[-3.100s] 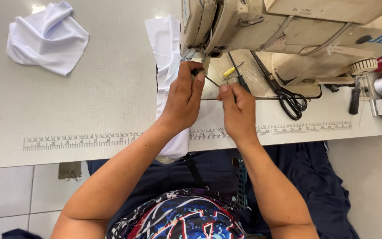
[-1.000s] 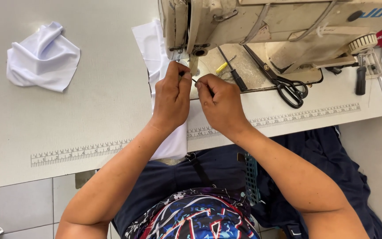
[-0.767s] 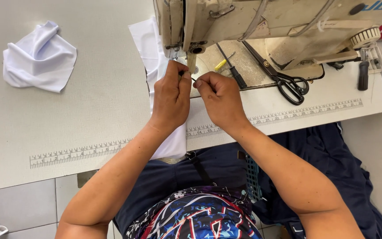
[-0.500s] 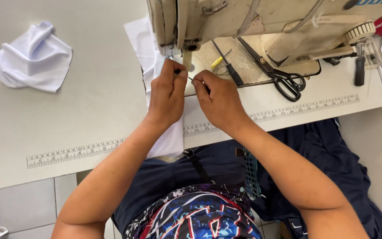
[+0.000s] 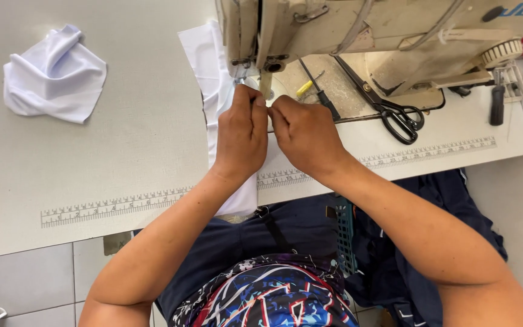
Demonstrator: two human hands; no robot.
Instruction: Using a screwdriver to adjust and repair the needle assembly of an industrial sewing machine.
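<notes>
My left hand point(image 5: 242, 136) and my right hand point(image 5: 307, 136) meet fingertip to fingertip just below the needle bar point(image 5: 266, 82) of a cream sewing machine point(image 5: 358, 30). Both hands are pinched shut. Earlier frames show a thin dark thread between them, but the fingers hide it now. A long white fabric strip point(image 5: 204, 66) lies under the machine head and runs back beneath my left hand, with its end hanging over the table's near edge point(image 5: 237, 203).
A crumpled white cloth point(image 5: 52, 75) lies at the far left of the grey table point(image 5: 122, 151). Black scissors point(image 5: 394, 112), a yellow-handled tool point(image 5: 304, 89) and a dark screwdriver point(image 5: 325, 103) rest on the machine bed. A measuring tape point(image 5: 116, 206) runs along the table's front edge.
My two hands have drawn together and risen closer to the needle. The thin dark thread seen between them earlier is now covered by the fingertips.
</notes>
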